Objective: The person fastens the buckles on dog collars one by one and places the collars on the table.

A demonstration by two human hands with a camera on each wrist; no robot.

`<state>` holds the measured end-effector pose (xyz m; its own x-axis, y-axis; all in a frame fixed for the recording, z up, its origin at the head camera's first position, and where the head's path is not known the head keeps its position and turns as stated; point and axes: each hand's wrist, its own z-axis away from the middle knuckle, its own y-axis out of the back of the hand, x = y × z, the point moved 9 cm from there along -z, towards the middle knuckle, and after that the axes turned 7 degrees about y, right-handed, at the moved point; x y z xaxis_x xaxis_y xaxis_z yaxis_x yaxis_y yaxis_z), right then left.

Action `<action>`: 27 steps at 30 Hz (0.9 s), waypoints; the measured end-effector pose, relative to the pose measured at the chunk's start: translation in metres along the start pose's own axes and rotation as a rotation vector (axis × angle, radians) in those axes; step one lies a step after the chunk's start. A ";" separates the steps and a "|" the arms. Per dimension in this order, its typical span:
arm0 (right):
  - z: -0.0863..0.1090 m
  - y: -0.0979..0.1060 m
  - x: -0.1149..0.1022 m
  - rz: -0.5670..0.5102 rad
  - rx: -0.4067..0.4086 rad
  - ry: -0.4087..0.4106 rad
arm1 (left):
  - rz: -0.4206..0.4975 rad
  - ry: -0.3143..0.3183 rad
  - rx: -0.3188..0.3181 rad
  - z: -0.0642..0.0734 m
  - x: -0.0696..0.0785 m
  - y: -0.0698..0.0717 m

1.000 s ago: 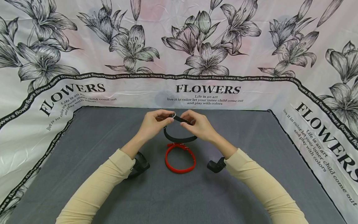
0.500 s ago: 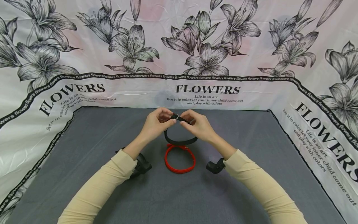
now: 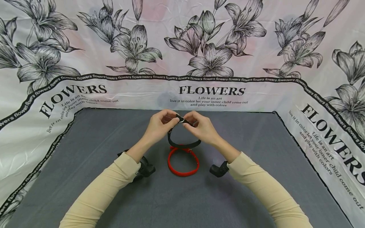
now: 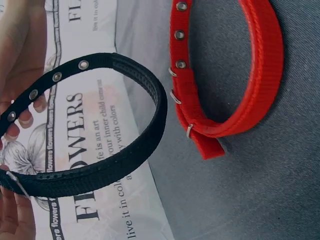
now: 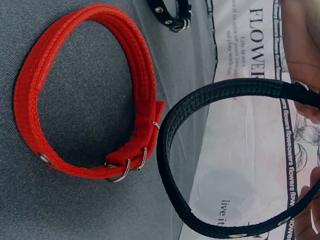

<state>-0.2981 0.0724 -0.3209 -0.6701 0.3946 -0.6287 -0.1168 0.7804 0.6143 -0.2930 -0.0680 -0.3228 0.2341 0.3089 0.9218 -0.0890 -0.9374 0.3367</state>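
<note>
A black collar (image 3: 183,145) with metal eyelets hangs as a loop between the two hands, above the far part of the table. My left hand (image 3: 159,125) pinches it near a metal ring, between thumb and fingers. My right hand (image 3: 203,128) pinches the strap just across from it. The left wrist view shows the collar's eyelet strap (image 4: 57,77) by the fingertips. Below the loop a red collar (image 3: 183,174) lies buckled in a ring on the cloth, its rings and buckle (image 5: 127,167) clear in the right wrist view. The exact fingertip contact is partly hidden.
A second black strap with eyelets and a buckle (image 5: 172,15) lies on the grey cloth (image 3: 182,202), mostly hidden by the left forearm in the head view. Black wrist devices (image 3: 219,170) sit at both wrists. A flower-printed sheet (image 3: 211,95) borders the table.
My left hand has shifted slightly right, bringing the ring end of the black collar closer to my right hand. The loop hangs a little lower. The red collar stays put.
</note>
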 end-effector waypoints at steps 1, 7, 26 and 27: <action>0.000 0.000 -0.001 -0.002 0.002 0.002 | 0.005 -0.010 0.005 0.000 0.001 0.000; -0.002 -0.005 -0.005 -0.018 -0.013 -0.001 | -0.015 -0.042 -0.006 0.001 0.005 -0.002; 0.001 -0.005 -0.002 -0.014 -0.016 -0.041 | 0.104 -0.022 0.025 0.011 0.030 0.005; 0.001 -0.004 -0.003 -0.017 -0.009 -0.033 | 0.088 -0.024 0.026 0.013 0.033 0.005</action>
<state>-0.2949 0.0686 -0.3218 -0.6435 0.3971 -0.6544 -0.1348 0.7828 0.6075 -0.2726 -0.0643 -0.2933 0.2492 0.2214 0.9428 -0.0849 -0.9648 0.2490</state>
